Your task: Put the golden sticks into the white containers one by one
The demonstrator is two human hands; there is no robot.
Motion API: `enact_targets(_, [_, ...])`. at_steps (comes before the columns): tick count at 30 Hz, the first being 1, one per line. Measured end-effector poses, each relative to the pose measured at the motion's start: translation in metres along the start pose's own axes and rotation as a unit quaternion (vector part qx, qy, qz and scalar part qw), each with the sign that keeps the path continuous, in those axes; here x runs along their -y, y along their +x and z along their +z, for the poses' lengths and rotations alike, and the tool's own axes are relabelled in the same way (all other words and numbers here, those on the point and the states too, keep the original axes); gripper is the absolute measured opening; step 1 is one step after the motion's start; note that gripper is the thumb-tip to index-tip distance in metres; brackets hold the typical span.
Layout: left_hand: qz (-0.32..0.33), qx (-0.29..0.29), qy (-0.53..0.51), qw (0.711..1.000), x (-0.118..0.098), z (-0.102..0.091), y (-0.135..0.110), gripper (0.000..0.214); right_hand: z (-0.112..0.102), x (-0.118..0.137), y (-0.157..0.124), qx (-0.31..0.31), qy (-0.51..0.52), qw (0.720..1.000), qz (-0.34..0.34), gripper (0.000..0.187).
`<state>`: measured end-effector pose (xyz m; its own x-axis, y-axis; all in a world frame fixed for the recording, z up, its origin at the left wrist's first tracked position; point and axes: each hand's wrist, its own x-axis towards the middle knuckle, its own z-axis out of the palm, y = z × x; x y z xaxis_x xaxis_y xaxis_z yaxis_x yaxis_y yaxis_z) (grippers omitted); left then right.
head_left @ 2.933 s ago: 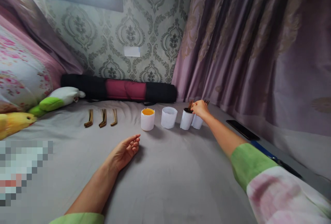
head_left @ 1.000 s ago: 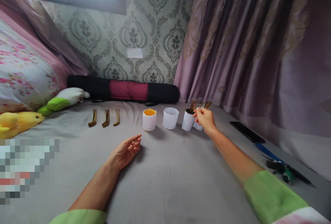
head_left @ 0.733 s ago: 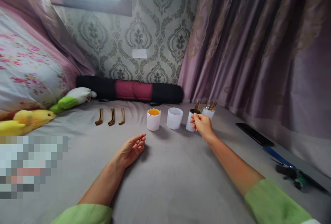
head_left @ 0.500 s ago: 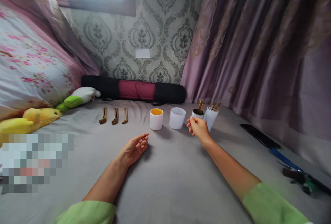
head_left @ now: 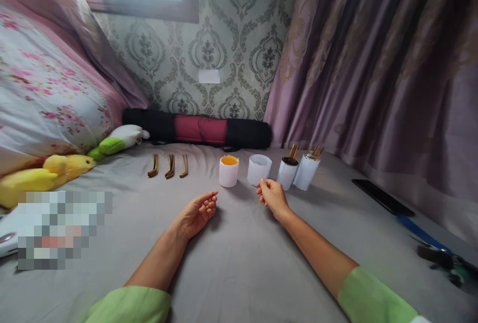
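Note:
My left hand (head_left: 197, 213) rests on its side on the grey sheet, fingers loosely curled, with nothing seen in it. In front of the white container (head_left: 259, 176) hovers my right hand (head_left: 274, 197), thumb and fingers pinched together; what they hold, if anything, is hidden. A white cup with a yellow inside (head_left: 228, 173) stands beyond my left hand. To the right, a dark-lined white container (head_left: 287, 176) and a taller white container (head_left: 306, 173) hold several thin golden sticks. Three groups of bent golden metal tubes (head_left: 170, 167) lie at the back left.
A black and maroon roll (head_left: 201, 129) lies along the wall. Plush toys (head_left: 70, 168) and a floral pillow (head_left: 63, 74) are at the left. A black phone (head_left: 383, 197) and a blue strap with keys (head_left: 425, 231) lie at the right.
My right hand has drawn back and to the left, from in front of the dark-lined container to in front of the white one. My left hand stays nearly still. The view shifts slightly.

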<state>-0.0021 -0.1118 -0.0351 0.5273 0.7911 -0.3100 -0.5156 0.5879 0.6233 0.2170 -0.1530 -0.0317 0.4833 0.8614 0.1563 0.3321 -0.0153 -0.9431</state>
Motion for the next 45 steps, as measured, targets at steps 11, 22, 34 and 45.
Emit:
enact_targets(11, [0.005, -0.009, 0.006, 1.0, 0.0, 0.0, 0.001, 0.009, 0.014, -0.018, -0.008, 0.008, -0.043, 0.999, -0.004, 0.036])
enact_targets(22, [0.01, -0.014, -0.002, 1.0, 0.001, 0.002, -0.002, 0.011, 0.015, -0.019, -0.013, -0.004, -0.095, 0.994, -0.054, 0.039])
enact_targets(34, [0.024, -0.017, 0.005, 1.0, 0.001, 0.004, -0.004, 0.014, 0.014, -0.024, -0.012, -0.008, -0.099, 0.993, -0.063, 0.04])
enact_targets(45, [0.029, -0.027, -0.005, 0.999, 0.001, 0.004, -0.006, 0.014, 0.012, -0.019, -0.013, 0.005, -0.094, 0.995, -0.038, 0.039])
